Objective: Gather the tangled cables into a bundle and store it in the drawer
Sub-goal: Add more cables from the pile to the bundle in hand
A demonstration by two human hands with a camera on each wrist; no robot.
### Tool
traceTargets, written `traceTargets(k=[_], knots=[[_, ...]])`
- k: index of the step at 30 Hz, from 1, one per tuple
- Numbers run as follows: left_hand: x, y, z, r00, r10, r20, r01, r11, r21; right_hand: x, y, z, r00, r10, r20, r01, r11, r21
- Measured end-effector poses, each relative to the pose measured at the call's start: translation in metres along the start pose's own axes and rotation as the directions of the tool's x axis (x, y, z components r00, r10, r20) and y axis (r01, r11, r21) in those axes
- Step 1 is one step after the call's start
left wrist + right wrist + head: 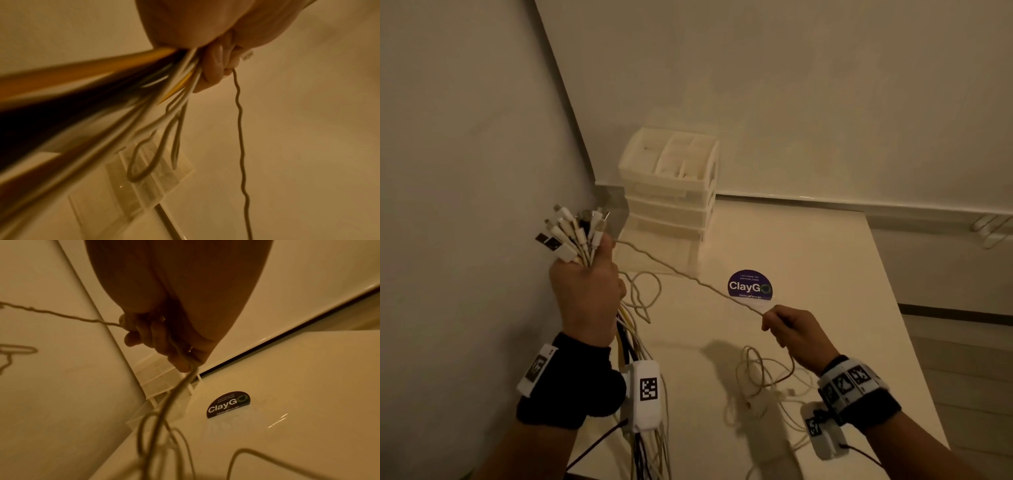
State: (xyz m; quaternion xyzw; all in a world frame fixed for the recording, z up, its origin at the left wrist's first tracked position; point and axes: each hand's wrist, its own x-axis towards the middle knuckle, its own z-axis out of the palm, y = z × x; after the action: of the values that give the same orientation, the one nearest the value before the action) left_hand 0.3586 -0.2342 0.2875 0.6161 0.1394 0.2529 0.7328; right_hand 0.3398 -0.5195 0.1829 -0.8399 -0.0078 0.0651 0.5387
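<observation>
The left hand (585,291) is a closed fist around a thick bunch of cables (577,236), raised above the table (825,260). Plug ends fan out just above its fingers; white, yellow and black cords hang below the fist. The left wrist view adds what the head view hides: fingertips (213,65) curled tight over the cords, and loose loops dangling beneath.

One thin pale cord (688,274) runs taut from the top of the left fist across to the right hand (796,334), whose thumb and curled fingers pinch it. Only the right wrist view shows this cord passing through the fingers (144,332) and dropping out below the little finger into slack loops on the table.

Beyond both hands, against the wall corner, stands a small white drawer unit (671,198) with its bottom drawer (654,255) pulled out. A round purple sticker (750,285) lies between the right fingers and the drawers.
</observation>
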Motion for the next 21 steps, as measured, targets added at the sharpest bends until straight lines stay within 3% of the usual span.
traceTargets(k=[5, 8, 10, 12, 13, 17, 21], knots=[[-0.013, -0.007, 0.001, 0.982, 0.189, -0.005, -0.183, 0.959, 0.215, 0.001, -0.014, -0.004, 0.999, 0.050, 0.006, -0.050, 0.995, 0.081], [-0.032, -0.001, 0.013, 0.964, 0.266, 0.016, -0.259, 0.923, 0.285, 0.003, -0.020, -0.001, 1.000, 0.003, -0.025, -0.005, 0.997, -0.072], [-0.041, 0.001, 0.019, 0.956, 0.294, 0.015, -0.288, 0.925, 0.246, 0.010, -0.020, -0.003, 0.993, 0.013, -0.121, -0.037, 0.979, -0.199], [-0.044, 0.002, 0.023, 0.964, 0.262, 0.042, -0.265, 0.943, 0.201, 0.015, -0.023, -0.008, 0.971, 0.037, -0.235, -0.092, 0.969, -0.228], [-0.046, 0.004, 0.026, 0.967, 0.231, 0.110, -0.248, 0.951, 0.183, 0.016, -0.028, -0.010, 0.969, 0.037, -0.245, -0.085, 0.978, -0.189], [-0.064, -0.001, 0.044, 0.883, 0.077, 0.462, -0.183, 0.965, 0.189, 0.003, -0.071, -0.009, 0.997, -0.076, -0.021, 0.076, 0.997, 0.023], [-0.071, -0.019, 0.061, 0.815, -0.084, 0.574, -0.117, 0.945, 0.304, -0.001, -0.097, -0.014, 0.982, -0.170, 0.079, 0.160, 0.979, 0.123]])
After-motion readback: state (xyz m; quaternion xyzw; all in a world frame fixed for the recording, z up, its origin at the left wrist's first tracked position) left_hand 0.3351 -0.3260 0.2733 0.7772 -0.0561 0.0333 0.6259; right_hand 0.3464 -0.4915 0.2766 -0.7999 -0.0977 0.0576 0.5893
